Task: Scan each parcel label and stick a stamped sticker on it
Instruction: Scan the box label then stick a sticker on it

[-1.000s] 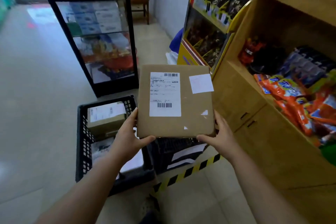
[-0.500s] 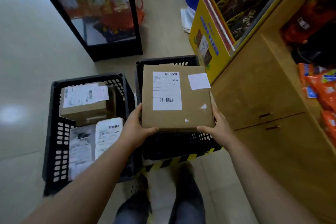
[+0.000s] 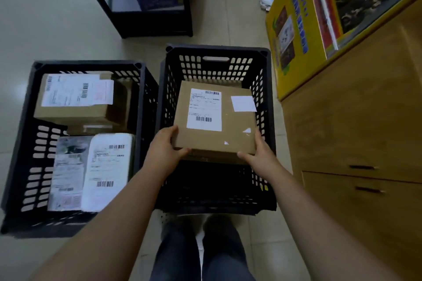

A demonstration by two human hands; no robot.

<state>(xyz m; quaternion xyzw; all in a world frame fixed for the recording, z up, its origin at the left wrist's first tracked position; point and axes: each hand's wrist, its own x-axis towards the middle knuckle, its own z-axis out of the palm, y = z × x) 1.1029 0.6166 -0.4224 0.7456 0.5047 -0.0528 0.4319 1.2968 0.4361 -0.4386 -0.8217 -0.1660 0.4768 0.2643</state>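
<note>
The cardboard parcel (image 3: 219, 121) hangs inside the mouth of the right crate (image 3: 217, 52), below its rim, its far edge close to the crate's far wall and its right edge near the right wall. It lies straight ahead of the person, level with both hands, face up and nearly flat. Its top looks close to square, so no long axis stands out; the shipping label (image 3: 204, 109) runs lengthwise away from the person on the left half of the top, and a small white sticker (image 3: 243, 103) sits near the far right corner.

The left hand (image 3: 163, 155) grips the near left corner, thumb on top at the near edge, fingers curled along the left side. The right hand (image 3: 260, 155) grips the near right corner the same way. Both are clamped on the parcel, apart by its full width, and neither is nearer; both arms reach forward and down about equally.

Whether the parcel already rests on something in the crate cannot be told; a darker brown edge shows just under its near side. With label and sticker both on it, this parcel looks finished, and the likely move is to set it down here. The left crate (image 3: 86, 65) holds 2 labelled boxes and a pale bag.
</note>
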